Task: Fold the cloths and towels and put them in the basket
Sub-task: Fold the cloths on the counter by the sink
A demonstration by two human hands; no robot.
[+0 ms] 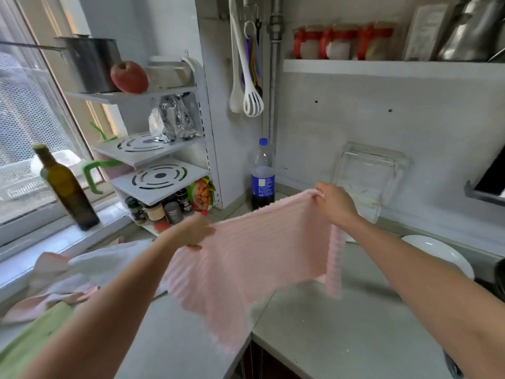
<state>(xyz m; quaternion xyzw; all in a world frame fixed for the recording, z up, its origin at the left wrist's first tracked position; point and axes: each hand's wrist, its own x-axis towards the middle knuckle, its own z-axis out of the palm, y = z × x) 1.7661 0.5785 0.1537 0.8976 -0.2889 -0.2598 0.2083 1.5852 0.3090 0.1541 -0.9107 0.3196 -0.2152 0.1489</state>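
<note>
Above the grey counter (341,332) both hands, left (195,232) and right (334,203), pinch the pink towel's (254,258) top corners, holding it spread in the air; its hanging hem could drag and bunch, skewing the fold.

Grey counter (341,332), white wall (382,127), window (24,127) at left (daylit), corner rack (161,181).

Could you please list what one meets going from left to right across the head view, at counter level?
Dark green glass oil bottle → left hand → ribbed pink towel → right hand → white bowl.
</note>
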